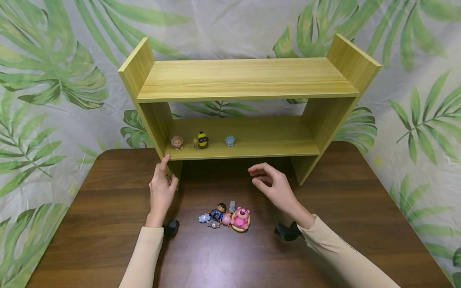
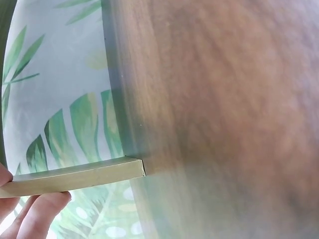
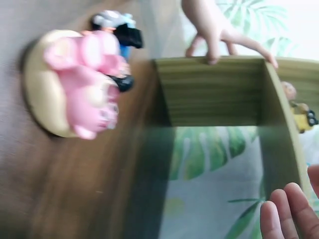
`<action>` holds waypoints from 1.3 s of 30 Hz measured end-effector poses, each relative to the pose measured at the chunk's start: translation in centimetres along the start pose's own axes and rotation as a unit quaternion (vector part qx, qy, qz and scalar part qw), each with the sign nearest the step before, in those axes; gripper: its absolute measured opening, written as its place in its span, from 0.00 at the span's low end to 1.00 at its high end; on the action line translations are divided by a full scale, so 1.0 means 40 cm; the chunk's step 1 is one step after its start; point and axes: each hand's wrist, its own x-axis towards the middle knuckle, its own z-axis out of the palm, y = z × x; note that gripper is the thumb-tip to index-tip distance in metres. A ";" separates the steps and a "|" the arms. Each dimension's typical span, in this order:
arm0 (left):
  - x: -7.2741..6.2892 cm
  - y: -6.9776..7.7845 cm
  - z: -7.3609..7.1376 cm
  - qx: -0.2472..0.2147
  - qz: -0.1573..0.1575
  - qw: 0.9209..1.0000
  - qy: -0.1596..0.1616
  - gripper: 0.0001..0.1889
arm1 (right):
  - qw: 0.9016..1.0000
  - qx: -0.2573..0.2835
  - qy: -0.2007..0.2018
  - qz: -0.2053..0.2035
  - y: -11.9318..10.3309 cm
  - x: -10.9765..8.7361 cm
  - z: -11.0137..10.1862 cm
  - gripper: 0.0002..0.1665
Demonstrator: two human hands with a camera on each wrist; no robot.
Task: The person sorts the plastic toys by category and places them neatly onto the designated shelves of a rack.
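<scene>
My left hand (image 1: 163,190) holds the lower left side panel of a light wooden shelf (image 1: 248,78). The panel's edge (image 2: 84,178) passes between the thumb and fingers, and one fingertip touches the corner of the middle board. In front of that board's right half hangs my right hand (image 1: 272,186), its fingers loosely bent around nothing. On the middle board stand a brown-haired figurine (image 1: 177,142), a yellow-and-black figurine (image 1: 203,140), a tiny tan piece (image 1: 195,143) and a light blue figurine (image 1: 229,141).
On the dark wooden table (image 1: 108,208), before the shelf, several toys lie clustered: a pink bear on a cream ring (image 1: 240,219), a dark-haired doll in blue (image 1: 217,213), a small pink piece (image 1: 226,219), grey figurines (image 1: 232,206) and a blue-white one (image 1: 204,218). Behind hangs a leaf-print cloth (image 1: 230,30).
</scene>
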 end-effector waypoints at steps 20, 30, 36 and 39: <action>-0.002 0.001 -0.001 -0.002 0.001 1.000 0.006 0.45 | 0.997 -0.043 -0.057 0.023 0.088 -0.121 0.064 0.21; -0.002 0.003 0.000 0.000 0.007 1.000 0.014 0.44 | 0.989 -0.078 -0.103 0.069 0.099 -0.151 0.092 0.26; -0.003 0.003 -0.001 0.000 0.003 1.000 0.011 0.44 | 0.988 -0.086 -0.107 0.068 0.103 -0.163 0.106 0.28; -0.003 0.002 -0.001 -0.001 -0.001 1.000 0.007 0.43 | 0.988 -0.089 -0.110 0.066 0.105 -0.169 0.112 0.30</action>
